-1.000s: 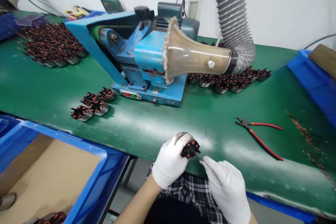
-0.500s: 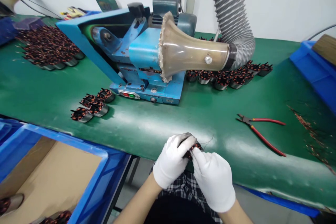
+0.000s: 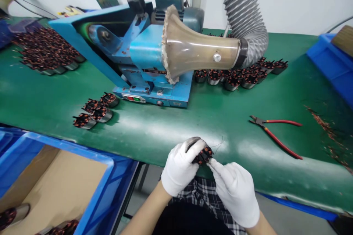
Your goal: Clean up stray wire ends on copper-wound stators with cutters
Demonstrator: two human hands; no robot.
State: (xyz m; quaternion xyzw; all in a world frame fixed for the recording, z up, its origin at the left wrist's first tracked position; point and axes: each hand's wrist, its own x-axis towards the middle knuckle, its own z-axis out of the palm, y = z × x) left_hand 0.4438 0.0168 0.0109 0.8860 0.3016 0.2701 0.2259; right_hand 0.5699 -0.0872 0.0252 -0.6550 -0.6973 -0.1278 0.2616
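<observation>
Both my hands wear white gloves at the near edge of the green table (image 3: 154,132). My left hand (image 3: 180,167) is closed round a small wound stator (image 3: 203,155) with copper coils and black slots. My right hand (image 3: 234,191) sits just right of it, its fingertips pinched at the stator's lower right side. Thin loose wire ends stick up from the stator toward the table.
A blue belt grinder (image 3: 138,55) with a dust funnel and a ribbed grey hose (image 3: 244,11) stands at the back. Stators lie in groups at far left (image 3: 45,51), near left (image 3: 95,112) and behind the funnel (image 3: 242,75). Red-handled cutters (image 3: 275,132) lie right. A blue bin (image 3: 55,187) sits lower left.
My right hand came in to the stator half a second ago, covering it, and has now drawn slightly back to the right, fingertips still on it. My left hand kept its grip.
</observation>
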